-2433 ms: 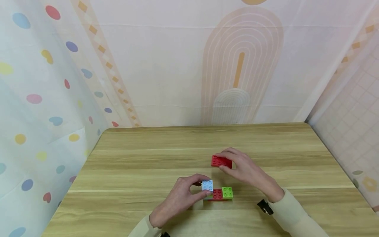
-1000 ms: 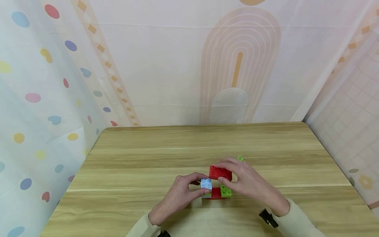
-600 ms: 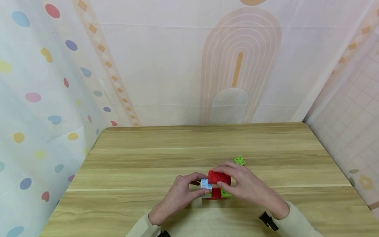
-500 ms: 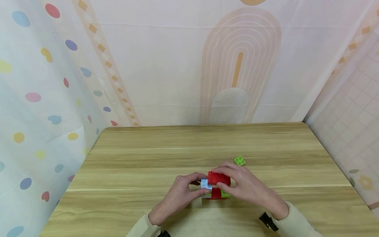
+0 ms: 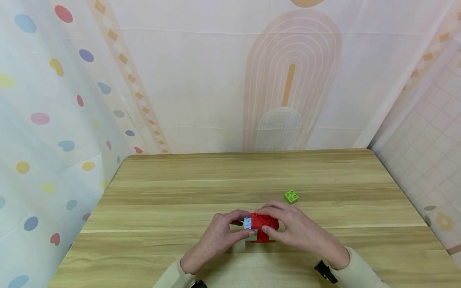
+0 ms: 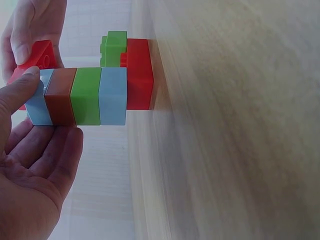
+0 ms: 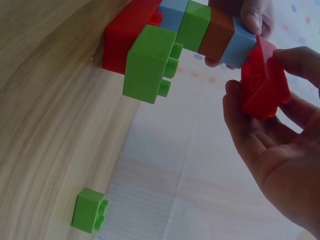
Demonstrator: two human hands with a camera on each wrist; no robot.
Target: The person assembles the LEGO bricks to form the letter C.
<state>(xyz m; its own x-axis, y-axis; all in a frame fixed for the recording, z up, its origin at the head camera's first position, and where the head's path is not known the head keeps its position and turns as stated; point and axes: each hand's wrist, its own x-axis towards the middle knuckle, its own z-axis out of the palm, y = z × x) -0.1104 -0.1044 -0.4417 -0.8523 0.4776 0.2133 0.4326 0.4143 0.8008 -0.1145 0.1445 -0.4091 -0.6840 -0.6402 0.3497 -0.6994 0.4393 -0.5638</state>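
My left hand (image 5: 224, 234) pinches the light blue brick (image 6: 41, 102) at the top of a toy-brick column. Below it come a brown brick (image 6: 61, 97), a green brick (image 6: 86, 96) and another light blue brick (image 6: 113, 96). The column rises from one end of a red base brick (image 6: 140, 75) on the table; a separate green brick (image 7: 149, 62) sits on its other end. My right hand (image 5: 297, 224) grips a long red brick (image 5: 264, 221) between thumb and fingers. That brick juts right, its left end over part of the top blue brick; whether it is fully seated I cannot tell.
A loose small green brick (image 5: 291, 196) lies on the wooden table (image 5: 180, 192) beyond my right hand. A patterned cloth (image 5: 201, 80) hangs behind the table's far edge.
The long red brick has come down and nearer in my right hand, then leftward over the top blue brick. My left hand has kept its place. The loose green brick has come into sight.
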